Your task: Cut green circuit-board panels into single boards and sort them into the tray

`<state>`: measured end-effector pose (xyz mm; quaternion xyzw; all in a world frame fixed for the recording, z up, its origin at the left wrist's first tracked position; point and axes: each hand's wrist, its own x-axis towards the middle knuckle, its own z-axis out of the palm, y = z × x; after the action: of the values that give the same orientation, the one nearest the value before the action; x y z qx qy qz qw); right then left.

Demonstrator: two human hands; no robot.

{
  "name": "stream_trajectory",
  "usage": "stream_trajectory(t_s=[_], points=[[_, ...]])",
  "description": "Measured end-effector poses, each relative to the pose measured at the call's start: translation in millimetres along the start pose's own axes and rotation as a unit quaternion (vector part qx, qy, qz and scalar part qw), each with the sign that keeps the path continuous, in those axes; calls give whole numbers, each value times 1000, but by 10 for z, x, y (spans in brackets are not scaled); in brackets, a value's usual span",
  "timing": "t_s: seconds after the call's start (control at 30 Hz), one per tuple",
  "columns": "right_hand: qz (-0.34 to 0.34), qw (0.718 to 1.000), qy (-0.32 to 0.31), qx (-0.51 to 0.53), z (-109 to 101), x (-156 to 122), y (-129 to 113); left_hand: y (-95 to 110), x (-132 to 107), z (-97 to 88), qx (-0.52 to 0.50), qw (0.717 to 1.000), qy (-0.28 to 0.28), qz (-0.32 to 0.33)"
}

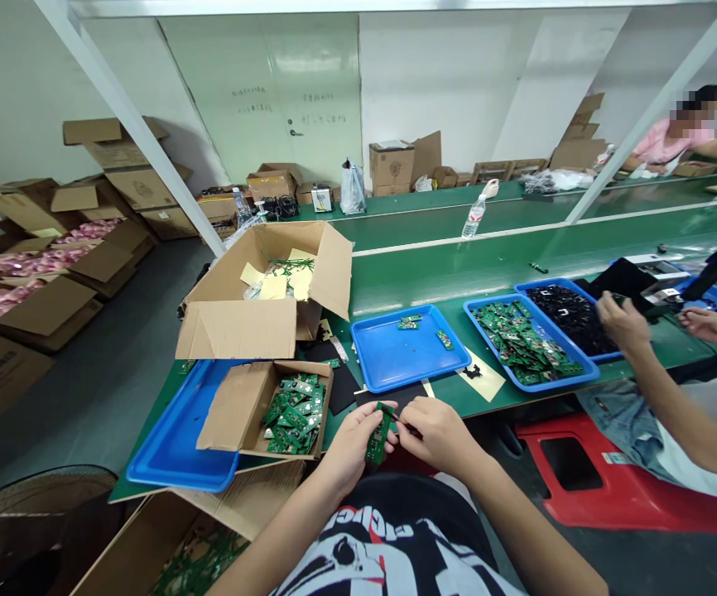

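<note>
My left hand (353, 439) is closed on a small green circuit board (377, 440), held upright just in front of my body. My right hand (436, 434) pinches a thin dark piece (409, 429), and its tip meets the upper part of the board. What kind of piece it is, I cannot make out. Beyond my hands lies a blue tray (368, 377) with a few green boards (409, 322) in it. To the left of my left hand, an open cardboard box (243, 414) holds a heap of green boards (296, 414).
A large open carton (234, 329) stands behind the small box, near an empty-looking blue tray (178, 455). On the right are a blue tray of boards (523, 343) and one of black parts (566, 310). A co-worker's hands (625, 323) work beside them.
</note>
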<state>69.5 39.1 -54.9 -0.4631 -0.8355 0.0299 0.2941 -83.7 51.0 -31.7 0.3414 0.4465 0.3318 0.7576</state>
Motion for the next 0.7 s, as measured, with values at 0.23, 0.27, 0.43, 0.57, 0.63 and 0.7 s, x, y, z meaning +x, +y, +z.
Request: stream_trajectory(t_s=[0.23,0.27,0.43,0.57,0.63,0.7], points=[[-2,1000,9,4,-22,16,-9,-9,8,-11,7,1000,0,2],[-3,1000,9,3,-25,19,-11,-7,9,-12,6,1000,1,3],[-6,1000,15,3,-26,31,-19,-9,17,-21,14,1000,-1,5],[-5,1000,16,-2,-17,33,-10,-29,35,-41,25,1000,-1,12],[-5,1000,13,-6,-15,32,-3,-41,47,-53,29,999,-4,18],[-5,1000,10,-9,-17,32,1,-52,57,-60,29,999,-9,22]])
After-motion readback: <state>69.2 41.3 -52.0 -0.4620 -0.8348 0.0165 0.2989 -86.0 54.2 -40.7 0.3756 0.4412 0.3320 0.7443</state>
